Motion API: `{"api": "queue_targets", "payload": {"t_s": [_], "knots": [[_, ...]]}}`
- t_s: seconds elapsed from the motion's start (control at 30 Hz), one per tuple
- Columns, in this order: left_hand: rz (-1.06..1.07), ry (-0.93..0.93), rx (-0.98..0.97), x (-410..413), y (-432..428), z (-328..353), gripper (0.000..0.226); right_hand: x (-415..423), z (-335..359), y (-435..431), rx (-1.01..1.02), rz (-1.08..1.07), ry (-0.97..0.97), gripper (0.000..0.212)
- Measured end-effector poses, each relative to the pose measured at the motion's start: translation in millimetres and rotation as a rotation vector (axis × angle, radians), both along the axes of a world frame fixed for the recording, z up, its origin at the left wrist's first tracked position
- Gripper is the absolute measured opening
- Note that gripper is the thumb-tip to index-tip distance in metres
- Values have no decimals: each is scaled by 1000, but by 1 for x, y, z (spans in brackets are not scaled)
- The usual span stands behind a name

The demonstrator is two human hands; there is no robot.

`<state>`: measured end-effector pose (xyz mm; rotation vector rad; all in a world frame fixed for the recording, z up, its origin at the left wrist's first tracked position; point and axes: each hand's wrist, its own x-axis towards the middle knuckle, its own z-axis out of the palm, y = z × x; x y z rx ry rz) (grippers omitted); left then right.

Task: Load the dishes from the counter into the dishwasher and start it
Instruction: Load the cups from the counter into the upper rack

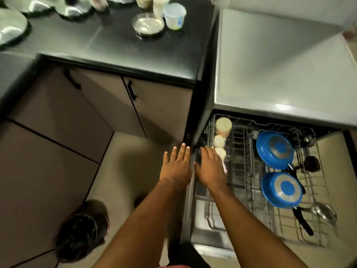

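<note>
The dishwasher's lower rack [241,171] is pulled out at the right. It holds two blue pans [274,149] upside down, three pale cups [223,125] along its left side and a ladle [324,211]. My left hand [176,165] hovers flat with straight fingers just left of the rack's edge. My right hand [209,167] is spread flat over the rack's left side, next to the nearest cup; neither holds anything. On the dark counter [116,45] stand a glass bowl [147,24], a white tub [174,15] and steel plates [11,28].
The dishwasher's grey top [280,70] juts out above the rack. Brown cabinet doors [92,105] with black handles run below the counter. A small person's head [81,235] is low on the left, on the beige floor [131,171].
</note>
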<state>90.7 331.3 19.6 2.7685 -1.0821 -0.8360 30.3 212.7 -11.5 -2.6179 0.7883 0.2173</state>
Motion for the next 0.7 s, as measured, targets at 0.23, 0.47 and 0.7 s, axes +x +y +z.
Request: {"api": "queue_targets", "payload": {"t_s": [0.23, 0.47, 0.7], "knots": [[81, -134, -142, 139, 26, 60, 71, 138, 68, 20, -62, 96, -147, 67], [136, -298, -201, 289, 64, 116, 73, 283, 130, 54, -50, 59, -319, 65], [157, -310, -164, 388, 98, 119, 73, 385, 135, 80, 90, 15, -361, 66]]}}
